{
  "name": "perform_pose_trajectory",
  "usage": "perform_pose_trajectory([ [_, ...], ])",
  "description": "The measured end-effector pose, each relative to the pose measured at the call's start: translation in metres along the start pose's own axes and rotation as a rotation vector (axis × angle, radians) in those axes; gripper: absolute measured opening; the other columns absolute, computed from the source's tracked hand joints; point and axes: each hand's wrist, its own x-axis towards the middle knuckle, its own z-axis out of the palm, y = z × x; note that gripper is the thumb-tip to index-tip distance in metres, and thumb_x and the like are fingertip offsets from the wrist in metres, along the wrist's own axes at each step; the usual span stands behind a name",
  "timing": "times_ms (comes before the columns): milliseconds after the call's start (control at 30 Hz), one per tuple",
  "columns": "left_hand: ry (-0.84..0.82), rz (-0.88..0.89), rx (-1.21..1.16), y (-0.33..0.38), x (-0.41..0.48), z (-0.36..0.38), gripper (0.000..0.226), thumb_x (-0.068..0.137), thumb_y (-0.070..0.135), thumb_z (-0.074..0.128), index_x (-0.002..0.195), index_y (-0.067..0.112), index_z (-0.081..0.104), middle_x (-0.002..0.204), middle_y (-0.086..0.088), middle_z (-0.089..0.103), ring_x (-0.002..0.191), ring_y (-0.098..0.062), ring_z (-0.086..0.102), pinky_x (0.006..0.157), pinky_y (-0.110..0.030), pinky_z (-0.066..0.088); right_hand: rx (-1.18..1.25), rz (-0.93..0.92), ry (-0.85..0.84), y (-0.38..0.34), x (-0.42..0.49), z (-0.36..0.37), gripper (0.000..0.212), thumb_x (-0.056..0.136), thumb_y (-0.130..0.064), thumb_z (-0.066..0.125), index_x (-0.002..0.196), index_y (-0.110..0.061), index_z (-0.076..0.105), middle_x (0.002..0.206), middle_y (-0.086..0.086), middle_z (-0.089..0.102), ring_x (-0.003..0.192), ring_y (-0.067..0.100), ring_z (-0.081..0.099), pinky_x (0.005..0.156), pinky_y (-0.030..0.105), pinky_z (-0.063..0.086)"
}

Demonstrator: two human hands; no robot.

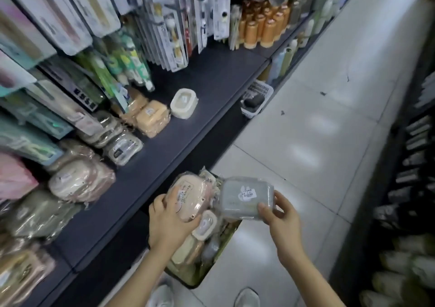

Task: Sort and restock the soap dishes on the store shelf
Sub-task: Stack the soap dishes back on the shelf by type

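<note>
Left hand (167,222) and right hand (281,217) curled, gripping.

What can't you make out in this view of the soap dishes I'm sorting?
Head view:
Label on the grey soap dish in the right hand: print too blurred.
Lower contents of the bin: hidden by the left hand and pink soap dish.
Wrapped stacks at the shelf's left end: cut by the frame edge.

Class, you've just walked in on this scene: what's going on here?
A person is restocking at a store shelf. Their left-hand grip holds a wrapped pink soap dish and their right-hand grip a wrapped grey soap dish, both above a bin of more dishes on the floor. On the shelf lie wrapped stacks and one bare cream dish.
</note>
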Motion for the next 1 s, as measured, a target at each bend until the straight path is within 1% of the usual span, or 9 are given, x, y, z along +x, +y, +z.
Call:
perform_pose_trajectory([
  [133,0.061,-0.026,-0.052,0.038,-0.004,-0.038,0.101,0.059,0.06,0.079,0.144,0.024,0.037,0.125,-0.01,0.042,0.113,-0.027,0.038,0.098,-0.035,0.035,-0.024,-0.028,-0.057,-0.068,0.01,-0.01,0.041,0.086,-0.007,0.066,0.124,-0.021,0.06,0.107,-0.001,0.07,0.096,0.022,0.068,0.076,0.027,0.053],
  [300,0.046,-0.067,-0.074,0.071,0.017,-0.069,0.113,0.047,0.081,0.043,0.144,0.024,0.035,0.128,-0.012,0.039,0.116,-0.031,0.036,0.1,-0.036,0.034,-0.07,-0.003,-0.085,-0.133,0.044,-0.005,0.034,0.088,-0.008,0.067,0.117,-0.023,0.057,0.103,-0.009,0.063,0.088,0.016,0.063,0.075,0.027,0.051],
  [367,0.031,-0.066,-0.049,0.082,0.035,-0.077,0.112,0.048,0.081,0.048,0.144,0.024,0.036,0.129,-0.013,0.039,0.115,-0.032,0.036,0.098,-0.037,0.034,-0.099,0.008,-0.101,-0.155,0.064,-0.003,0.034,0.087,-0.009,0.068,0.118,-0.018,0.058,0.102,-0.007,0.061,0.093,0.021,0.061,0.08,0.033,0.052],
  [467,0.008,-0.018,-0.006,0.099,0.066,-0.081,0.102,0.06,0.066,0.072,0.145,0.023,0.034,0.131,-0.014,0.038,0.116,-0.032,0.035,0.099,-0.035,0.032,-0.129,0.005,-0.114,-0.188,0.097,0.0,0.025,0.086,-0.006,0.068,0.106,-0.021,0.06,0.094,-0.004,0.061,0.09,0.023,0.06,0.079,0.035,0.051],
  [533,0.03,-0.004,0.023,0.11,0.083,-0.084,0.106,0.055,0.073,0.064,0.144,0.022,0.036,0.128,-0.014,0.04,0.115,-0.032,0.037,0.098,-0.037,0.035,-0.134,0.01,-0.14,-0.205,0.118,0.0,0.024,0.087,-0.004,0.067,0.1,-0.023,0.061,0.093,-0.002,0.062,0.087,0.023,0.061,0.082,0.039,0.052],
  [600,0.068,-0.006,0.027,0.126,0.096,-0.086,0.111,0.049,0.078,0.048,0.144,0.02,0.039,0.124,-0.015,0.043,0.111,-0.033,0.04,0.096,-0.04,0.038,-0.141,0.047,-0.159,-0.219,0.137,-0.003,0.032,0.086,-0.005,0.068,0.116,-0.015,0.061,0.105,0.005,0.063,0.094,0.027,0.062,0.088,0.041,0.052],
  [667,0.098,-0.02,0.021,0.142,0.108,-0.086,0.112,0.048,0.078,0.044,0.143,0.02,0.04,0.124,-0.015,0.044,0.11,-0.034,0.041,0.096,-0.041,0.038,-0.147,0.074,-0.165,-0.229,0.161,-0.007,0.047,0.086,-0.006,0.069,0.13,-0.01,0.054,0.116,0.009,0.061,0.103,0.03,0.062,0.09,0.043,0.052],
  [867,0.19,-0.09,0.041,0.187,0.15,-0.066,0.108,0.05,0.078,0.046,0.139,0.017,0.047,0.123,-0.016,0.048,0.106,-0.037,0.044,0.096,-0.044,0.04,-0.219,0.047,-0.302,-0.26,0.26,-0.02,0.03,0.089,-0.001,0.065,0.111,-0.018,0.054,0.093,-0.004,0.06,0.082,0.017,0.059,0.066,0.025,0.048],
  [1000,0.255,-0.194,0.051,0.215,0.174,-0.038,0.1,0.051,0.068,0.069,0.133,0.013,0.05,0.117,-0.019,0.052,0.099,-0.041,0.05,0.088,-0.049,0.046,-0.344,0.033,-0.463,-0.273,0.335,-0.023,0.033,0.089,-0.011,0.067,0.12,-0.011,0.055,0.111,0.01,0.064,0.084,0.019,0.06,0.069,0.029,0.049],
])
